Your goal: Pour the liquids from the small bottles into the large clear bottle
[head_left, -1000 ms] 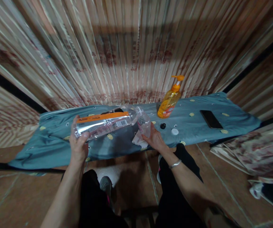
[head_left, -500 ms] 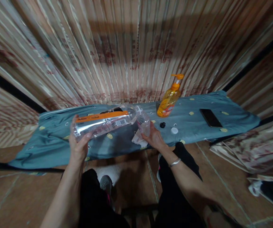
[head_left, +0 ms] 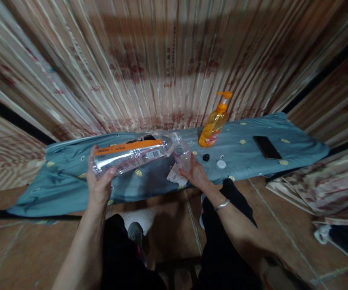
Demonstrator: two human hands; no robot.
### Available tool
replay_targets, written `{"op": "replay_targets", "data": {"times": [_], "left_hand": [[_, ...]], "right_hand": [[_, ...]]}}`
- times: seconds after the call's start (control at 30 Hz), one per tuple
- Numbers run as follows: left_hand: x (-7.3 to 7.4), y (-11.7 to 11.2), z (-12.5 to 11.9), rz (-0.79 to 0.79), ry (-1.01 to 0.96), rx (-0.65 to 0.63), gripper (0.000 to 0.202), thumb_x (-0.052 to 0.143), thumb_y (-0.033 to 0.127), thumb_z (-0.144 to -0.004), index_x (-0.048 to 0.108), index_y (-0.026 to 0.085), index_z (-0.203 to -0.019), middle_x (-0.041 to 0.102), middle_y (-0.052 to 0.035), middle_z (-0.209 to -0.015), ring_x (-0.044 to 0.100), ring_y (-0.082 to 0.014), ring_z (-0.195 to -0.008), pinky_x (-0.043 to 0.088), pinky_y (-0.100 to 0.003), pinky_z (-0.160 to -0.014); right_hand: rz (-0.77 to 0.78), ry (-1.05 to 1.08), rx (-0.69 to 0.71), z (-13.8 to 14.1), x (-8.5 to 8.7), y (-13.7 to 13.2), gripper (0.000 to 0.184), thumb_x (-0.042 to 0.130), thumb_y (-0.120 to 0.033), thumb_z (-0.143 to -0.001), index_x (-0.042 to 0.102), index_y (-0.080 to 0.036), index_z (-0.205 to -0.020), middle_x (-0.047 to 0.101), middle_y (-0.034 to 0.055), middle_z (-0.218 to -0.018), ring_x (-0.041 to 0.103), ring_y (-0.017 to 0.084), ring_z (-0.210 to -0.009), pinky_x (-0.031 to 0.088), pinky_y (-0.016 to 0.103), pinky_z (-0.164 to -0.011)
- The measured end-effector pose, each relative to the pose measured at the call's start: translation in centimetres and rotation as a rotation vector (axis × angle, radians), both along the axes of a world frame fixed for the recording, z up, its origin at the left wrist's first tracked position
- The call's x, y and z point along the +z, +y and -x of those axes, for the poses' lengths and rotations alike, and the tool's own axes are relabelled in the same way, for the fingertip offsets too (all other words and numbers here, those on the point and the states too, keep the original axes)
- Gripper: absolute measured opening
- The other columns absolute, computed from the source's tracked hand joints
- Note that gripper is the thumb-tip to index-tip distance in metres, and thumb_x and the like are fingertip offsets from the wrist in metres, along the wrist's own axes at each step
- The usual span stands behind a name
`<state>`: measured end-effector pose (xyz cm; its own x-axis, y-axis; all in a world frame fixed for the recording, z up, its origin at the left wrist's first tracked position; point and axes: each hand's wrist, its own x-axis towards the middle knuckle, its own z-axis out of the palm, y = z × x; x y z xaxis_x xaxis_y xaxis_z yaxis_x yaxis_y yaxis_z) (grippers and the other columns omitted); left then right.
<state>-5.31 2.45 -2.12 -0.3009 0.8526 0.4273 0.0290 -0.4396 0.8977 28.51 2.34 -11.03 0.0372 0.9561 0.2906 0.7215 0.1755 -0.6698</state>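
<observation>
My left hand (head_left: 99, 183) grips the base of a large clear plastic bottle (head_left: 133, 155) with an orange label, held almost level with its open mouth over a small clear bottle (head_left: 182, 155). My right hand (head_left: 195, 174) wraps round the small bottle, which stands upright on the blue-grey cloth (head_left: 71, 185). A crumpled white tissue (head_left: 174, 177) lies just below that hand.
An orange pump soap bottle (head_left: 213, 125) stands at the back of the cloth. A black cap (head_left: 205, 157) and a white cap (head_left: 221, 164) lie near it, a black phone (head_left: 267, 147) further right. A corrugated wall rises behind. Patterned boards (head_left: 309, 189) lie on the floor at right.
Both hands and both bottles keep the same pose; only the view has shifted slightly.
</observation>
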Motion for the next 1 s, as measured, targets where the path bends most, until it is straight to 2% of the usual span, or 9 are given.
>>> {"op": "replay_targets", "data": {"times": [0.2,0.4,0.6,0.83,1.0], "left_hand": [[-0.04,-0.01,-0.02,0.016,0.02,0.018,0.1,0.099,0.057,-0.051,0.068,0.027,-0.142,0.073,-0.0074,-0.124,0.07,-0.0348,-0.119,0.048,-0.055,-0.117],[-0.15,0.02,-0.07,-0.002,0.016,0.022,0.099,0.099,0.057,-0.051,0.069,0.028,-0.141,0.075,-0.0061,-0.121,0.071,-0.0336,-0.117,0.048,-0.054,-0.116],[-0.03,-0.01,-0.09,-0.006,0.033,0.002,0.099,0.099,0.056,-0.054,0.067,0.028,-0.143,0.074,-0.0077,-0.125,0.071,-0.0352,-0.121,0.049,-0.055,-0.116],[0.1,-0.02,-0.33,0.0,0.012,0.015,0.1,0.098,0.058,-0.051,0.067,0.029,-0.142,0.073,-0.008,-0.126,0.07,-0.0361,-0.121,0.049,-0.054,-0.115],[0.44,-0.19,-0.47,0.022,0.018,0.021,0.103,0.099,0.059,-0.049,0.067,0.026,-0.142,0.074,-0.008,-0.12,0.07,-0.036,-0.117,0.049,-0.057,-0.115]], "right_hand": [[0.006,-0.014,0.016,-0.01,0.12,0.02,0.087,0.078,-0.029,-0.084,0.042,-0.015,-0.162,0.076,0.0226,-0.135,0.077,0.043,-0.119,0.063,0.059,-0.102],[0.053,0.006,0.004,0.01,0.65,-0.12,0.087,0.078,-0.03,-0.083,0.043,-0.014,-0.161,0.078,0.0204,-0.13,0.078,0.042,-0.116,0.064,0.056,-0.102],[0.043,0.036,0.016,-0.03,0.79,-0.19,0.086,0.078,-0.03,-0.083,0.045,-0.012,-0.16,0.077,0.0215,-0.132,0.076,0.044,-0.12,0.063,0.06,-0.103],[0.035,0.039,0.026,-0.02,0.66,-0.22,0.088,0.078,-0.032,-0.084,0.042,-0.018,-0.163,0.076,0.0172,-0.136,0.075,0.04,-0.122,0.062,0.056,-0.106],[0.08,0.025,0.016,0.16,0.87,-0.29,0.088,0.076,-0.033,-0.086,0.039,-0.011,-0.164,0.075,0.0227,-0.138,0.075,0.042,-0.124,0.06,0.056,-0.108]]}}
